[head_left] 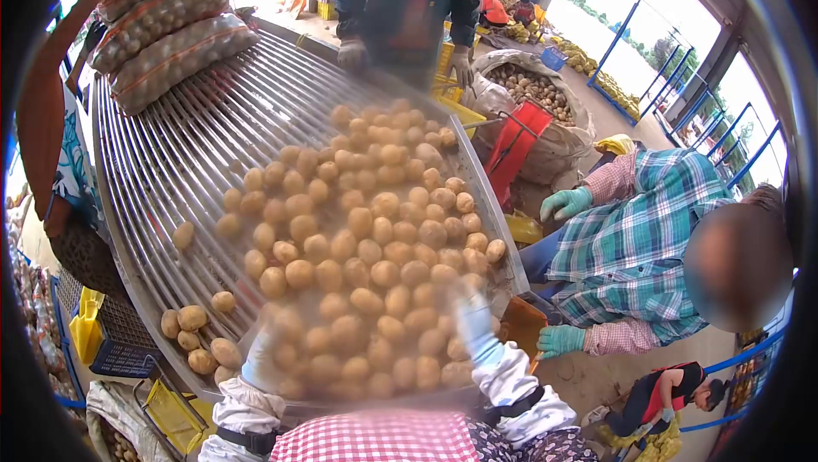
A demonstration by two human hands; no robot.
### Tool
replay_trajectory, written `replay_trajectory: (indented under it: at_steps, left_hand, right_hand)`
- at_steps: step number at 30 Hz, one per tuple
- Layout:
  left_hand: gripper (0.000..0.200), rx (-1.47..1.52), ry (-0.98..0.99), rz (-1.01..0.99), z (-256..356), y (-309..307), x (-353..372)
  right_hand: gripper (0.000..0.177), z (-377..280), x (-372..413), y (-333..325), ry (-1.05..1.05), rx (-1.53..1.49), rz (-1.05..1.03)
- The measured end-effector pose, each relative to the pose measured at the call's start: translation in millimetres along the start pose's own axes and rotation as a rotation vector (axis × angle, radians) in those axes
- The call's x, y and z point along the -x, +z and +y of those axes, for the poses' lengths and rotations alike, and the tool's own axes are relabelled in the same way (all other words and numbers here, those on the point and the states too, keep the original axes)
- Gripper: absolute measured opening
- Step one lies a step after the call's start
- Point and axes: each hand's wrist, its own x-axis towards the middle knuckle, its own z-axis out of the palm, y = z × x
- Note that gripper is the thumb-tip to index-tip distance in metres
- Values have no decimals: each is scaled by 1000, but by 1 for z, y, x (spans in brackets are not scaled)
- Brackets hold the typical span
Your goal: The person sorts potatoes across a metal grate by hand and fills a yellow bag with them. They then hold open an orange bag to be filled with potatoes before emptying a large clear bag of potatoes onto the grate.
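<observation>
A broad heap of potatoes [369, 251] covers the near and middle part of a slatted metal sorting table [196, 96]. My left hand [258, 361], in a pale glove, is at the near left edge of the heap, its fingers smeared into the potatoes. At the right edge of the heap, my right hand [474, 315] in a light blue glove reaches in along the potatoes, also blurred at the fingers. A few loose potatoes [192, 318] lie on the slats to the left of my left hand.
Filled net sacks [183, 45] are stacked at the table's far left. One person [409, 15] stands at the far end. Another person in a plaid shirt [639, 232] is at the right, near a red chute [515, 151]. A dark crate [119, 347] stands at left.
</observation>
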Motion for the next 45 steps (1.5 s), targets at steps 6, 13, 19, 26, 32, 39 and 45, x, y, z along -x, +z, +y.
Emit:
replay_trajectory:
  at_steps: [6, 13, 19, 26, 32, 39, 45]
  left_hand:
    - [53, -1249, 657, 417, -3, -38, 16]
    - [64, -1885, 747, 500, -19, -66, 55]
    - [60, -1846, 794, 472, -22, -73, 57]
    - [57, -1805, 700, 504, 0, -55, 81]
    - [59, -1818, 632, 509, -3, -60, 90]
    - [58, -1809, 619, 487, -4, -58, 92]
    - [59, -1770, 551, 444, 17, -56, 103]
  right_hand:
    - [50, 14, -28, 0, -392, 814, 38]
    - [34, -1, -30, 7, -427, 1001, -276]
    - [47, -11, -148, 27, -328, 1282, -66]
    - [76, -40, -183, 28, 216, 1235, -407]
    - [46, -45, -140, 49, 310, -351, -426]
    - [16, -41, -98, 157, -638, 594, -374]
    - [14, -74, -67, 153, -691, 1208, -627]
